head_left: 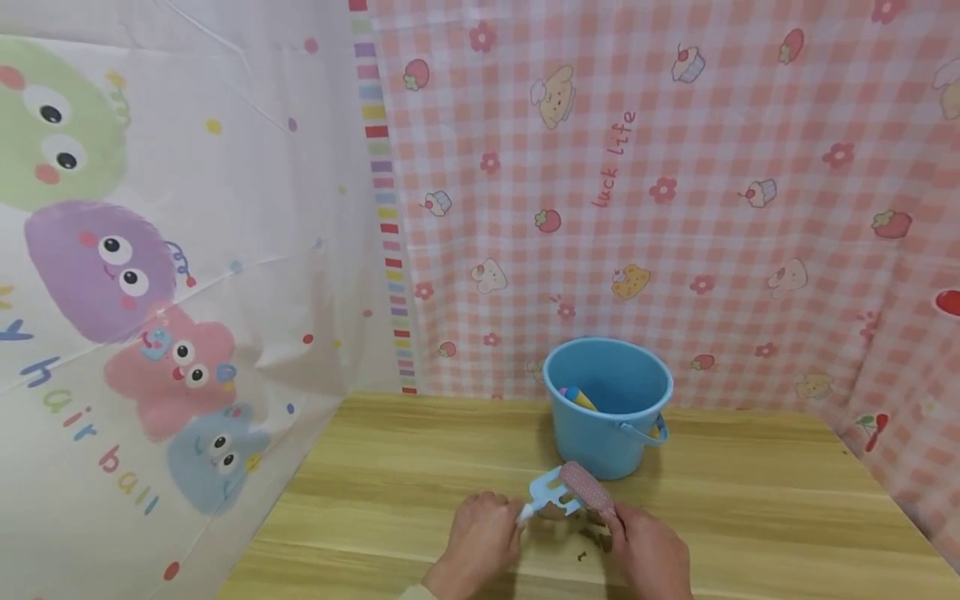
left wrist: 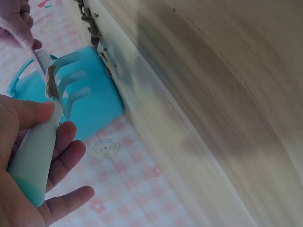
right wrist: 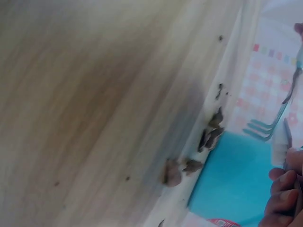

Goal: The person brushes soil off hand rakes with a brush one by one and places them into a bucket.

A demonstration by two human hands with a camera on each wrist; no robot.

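Note:
My left hand [head_left: 480, 537] grips the pale handle of a light-blue toy garden fork [head_left: 551, 490], its tines pointing away. A brown smear [left wrist: 51, 82] clings to the fork's neck in the left wrist view. In my right hand [head_left: 651, 546] is a small brush [head_left: 587, 486] with a pink, textured back and white bristles. The brush head lies close against the fork's tines; whether the bristles touch them I cannot tell. Brown crumbly lumps [right wrist: 213, 132] lie on the table below, just in front of the blue bucket [head_left: 603, 446].
The bucket, its handle hanging down at the right, holds a blue-and-yellow object [head_left: 579, 398]; its lower part is hidden. The wood-grain table [head_left: 405, 467] ends at a pink checked cloth [head_left: 675, 250] behind and a white cartoon-printed cloth [head_left: 292, 292] at the left.

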